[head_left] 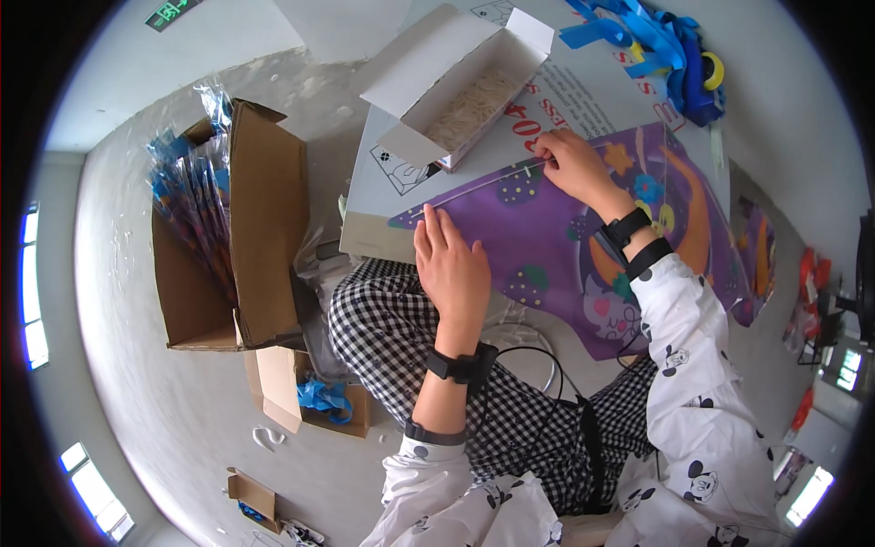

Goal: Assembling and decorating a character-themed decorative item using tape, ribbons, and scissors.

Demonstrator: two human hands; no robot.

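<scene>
At two o'clock from the left hand (pixel 456 278), fingers outstretched, the right hand (pixel 581 173) apparently pinches the purple sheet (pixel 538 235).

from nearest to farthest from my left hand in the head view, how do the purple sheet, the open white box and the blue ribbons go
1. Purple sheet: under the fingertips of your left hand.
2. Open white box: just beyond the sheet's upper left edge.
3. Blue ribbons: farthest, at the table's upper right.
</scene>
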